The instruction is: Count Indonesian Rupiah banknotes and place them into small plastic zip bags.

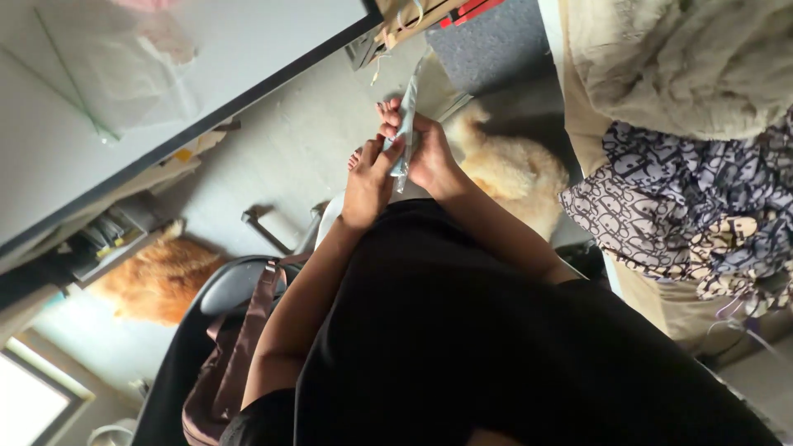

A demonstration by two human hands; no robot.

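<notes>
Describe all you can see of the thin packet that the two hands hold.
The packet is long, narrow and flat, pale grey-blue, and looks like thin shiny plastic film. Its far end reaches past the hands toward the floor; its near end, by the black garment, looks clear and crumpled. It is held in the air above the floor. The left hand pinches it from one side with its fingers, and the right hand grips it from the other. What is inside cannot be seen.

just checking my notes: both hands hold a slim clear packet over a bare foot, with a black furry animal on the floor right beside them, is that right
Not quite. In the head view the furry animal beside the hands is pale cream, not black. The rest holds: the left hand and right hand hold the slim clear packet over the bare foot.
</notes>
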